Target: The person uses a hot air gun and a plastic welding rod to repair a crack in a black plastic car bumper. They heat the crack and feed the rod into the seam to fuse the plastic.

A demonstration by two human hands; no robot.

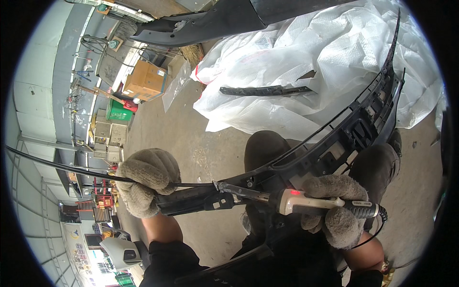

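My gloved left hand (148, 182) is closed around a thin black rod (71, 168), which runs out past it on both sides. Right beside that hand is the end of a long, curved black plastic car trim panel (325, 148). The panel, with slots and clip holes, stretches across my knees to the upper right. In my gloved right hand (337, 203) is a corded soldering iron (289, 201) with a cream and black handle and a lit red display. Its metal tip lies along the panel, close to the rod's inner end; whether they touch I cannot tell.
Crumpled white plastic sheeting (272, 52) covers the floor ahead, with a loose black strip (265, 91) on it. Another large black panel (210, 21) spans the top. A cardboard box (143, 80) and a green bin (118, 110) stand at the left. The iron's cord (380, 225) hangs by my right wrist.
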